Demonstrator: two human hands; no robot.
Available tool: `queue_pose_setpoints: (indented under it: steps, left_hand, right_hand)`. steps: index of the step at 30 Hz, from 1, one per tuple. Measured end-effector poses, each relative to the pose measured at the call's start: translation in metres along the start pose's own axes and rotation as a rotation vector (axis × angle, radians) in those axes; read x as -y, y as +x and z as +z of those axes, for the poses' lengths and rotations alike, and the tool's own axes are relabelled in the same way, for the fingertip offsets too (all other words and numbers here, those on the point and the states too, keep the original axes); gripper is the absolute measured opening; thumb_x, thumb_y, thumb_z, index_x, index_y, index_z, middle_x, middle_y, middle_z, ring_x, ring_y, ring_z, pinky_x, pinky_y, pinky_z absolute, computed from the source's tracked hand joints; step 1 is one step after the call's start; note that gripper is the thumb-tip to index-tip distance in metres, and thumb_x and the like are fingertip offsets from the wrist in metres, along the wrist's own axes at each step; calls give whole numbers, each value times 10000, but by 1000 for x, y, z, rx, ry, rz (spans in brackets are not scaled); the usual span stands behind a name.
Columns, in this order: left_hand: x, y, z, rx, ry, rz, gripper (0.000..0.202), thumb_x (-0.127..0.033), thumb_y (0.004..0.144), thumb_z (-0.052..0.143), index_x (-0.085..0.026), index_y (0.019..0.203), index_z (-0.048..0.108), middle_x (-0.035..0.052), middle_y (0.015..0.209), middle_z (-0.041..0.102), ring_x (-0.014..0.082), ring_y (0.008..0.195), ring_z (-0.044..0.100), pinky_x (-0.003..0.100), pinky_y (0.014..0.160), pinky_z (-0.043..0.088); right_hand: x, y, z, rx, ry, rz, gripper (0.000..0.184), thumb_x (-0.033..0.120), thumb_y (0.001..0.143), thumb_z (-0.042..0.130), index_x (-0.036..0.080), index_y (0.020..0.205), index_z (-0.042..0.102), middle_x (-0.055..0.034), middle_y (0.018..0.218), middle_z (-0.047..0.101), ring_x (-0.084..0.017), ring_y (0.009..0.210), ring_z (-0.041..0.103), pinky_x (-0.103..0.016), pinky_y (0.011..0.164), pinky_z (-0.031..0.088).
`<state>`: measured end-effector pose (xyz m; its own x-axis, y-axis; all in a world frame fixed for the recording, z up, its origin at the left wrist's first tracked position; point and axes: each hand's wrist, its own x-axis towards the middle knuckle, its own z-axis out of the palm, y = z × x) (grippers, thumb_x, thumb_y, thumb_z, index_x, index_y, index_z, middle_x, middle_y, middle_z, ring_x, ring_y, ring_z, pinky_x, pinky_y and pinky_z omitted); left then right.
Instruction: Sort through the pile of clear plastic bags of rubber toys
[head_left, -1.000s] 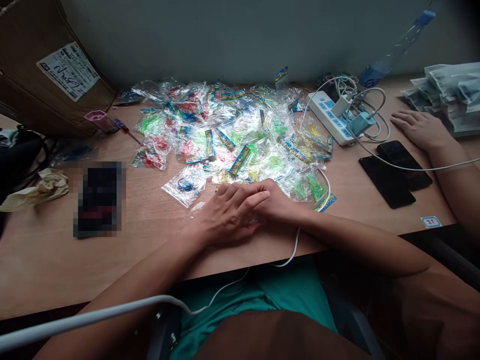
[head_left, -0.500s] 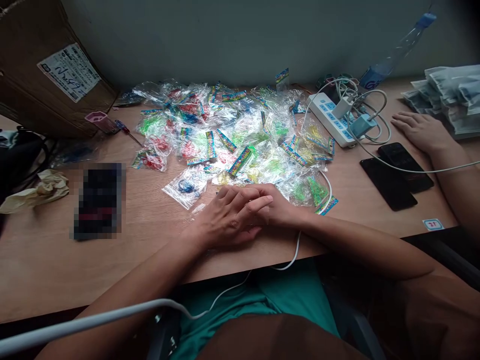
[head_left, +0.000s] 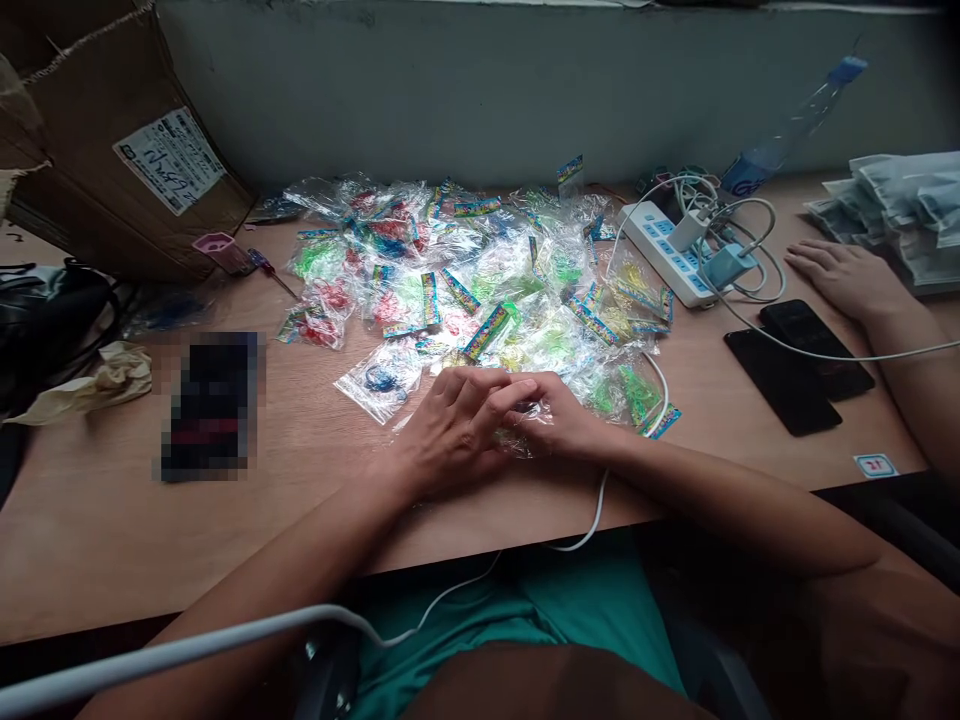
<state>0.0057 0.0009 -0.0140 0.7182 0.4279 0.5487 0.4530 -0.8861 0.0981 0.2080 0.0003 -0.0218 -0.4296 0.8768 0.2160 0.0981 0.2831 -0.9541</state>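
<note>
Clear bags (head_left: 495, 265) — red, green, blue, yellow strands (head_left: 330, 297) — and blue-and-yellow patterned labels (head_left: 595, 322).

Clear plastic (head_left: 519, 442) more exposed between fingers (head_left: 510, 397); view tilted up.

Plastic packets (head_left: 555, 270) are lying heaped midway along the table's (head_left: 300, 440) back edge. A cardboard box (head_left: 90, 140) is standing toward the back left, a screwdriver (head_left: 271, 270) lying between them. Right of the packets, a power strip (head_left: 651, 232) is sitting near a bottle (head_left: 787, 130); overlapping smartphones (head_left: 780, 380) are lying nearer the front edge.
</note>
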Motion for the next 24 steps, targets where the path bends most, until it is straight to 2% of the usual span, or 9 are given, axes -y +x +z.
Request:
queue_pose_setpoints:
  steps: [4, 8, 15, 21, 24]
  left_hand:
    - [2, 0, -2, 47, -40, -51, 800, -210, 843, 665, -243, 1536, 267, 134, 1348, 528, 287, 1102, 590, 446, 894, 563]
    - [3, -1, -3, 92, -20, -117, 792, -235, 839, 651, -229, 1525, 255, 146, 1309, 522, 283, 1023, 612, 449, 805, 592]
    - [4, -2, -3, 109, -69, -140, 868, -336, 824, 737, -278, 1534, 241, 131, 1305, 514, 286, 1041, 627, 474, 833, 604]
    - [3, 0, -6, 119, -80, -100, 818, -339, 830, 726, -253, 1506, 272, 130, 1287, 523, 280, 1006, 624, 462, 807, 600]
    - [5, 0, -6, 111, -73, -85, 844, -338, 818, 729, -244, 1515, 263, 131, 1292, 519, 274, 992, 611, 463, 806, 590]
  right_hand:
    - [-3, 0, 1, -58, 38, 1, 370, 579, 875, 757, 210, 905, 764, -48, 917, 774, -194, 835, 699, -326, 782, 580]
    - [-4, 1, -2, -29, -3, 19, 371, 554, 938, 695, 202, 998, 794, -49, 950, 787, -208, 882, 700, -336, 827, 568]
    - [-3, 0, -4, 2, -22, -3, 316, 482, 948, 699, 198, 1049, 796, -49, 999, 804, -213, 924, 715, -332, 863, 563]
    - [-7, 0, -4, 1, -23, -26, 274, 453, 929, 735, 207, 1028, 801, -46, 974, 801, -200, 895, 707, -329, 834, 567]
    - [-9, 0, -3, -2, 25, -48, 280, 442, 923, 749, 204, 1060, 802, -49, 1024, 807, -202, 943, 721, -341, 881, 580]
